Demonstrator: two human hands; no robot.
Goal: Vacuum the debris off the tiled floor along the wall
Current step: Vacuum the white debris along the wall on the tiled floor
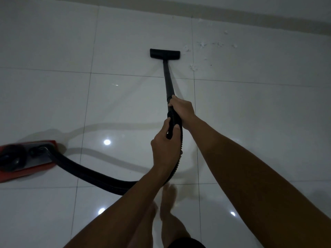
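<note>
Both hands are on the vacuum: right hand (180, 109) wrapped round the black wand (168, 83), left hand (165, 145) gripping the ribbed hose (100, 178) just nearer. Floor nozzle (165, 54) sits flat on the tiles, white debris (211, 45) scattered to its right, near the far wall (268, 8). Red canister (26, 158) far left.

Bare feet (168, 208) stand on the floor near its bottom edge; ceiling-light reflections (107, 142) glint on the tiles.
</note>
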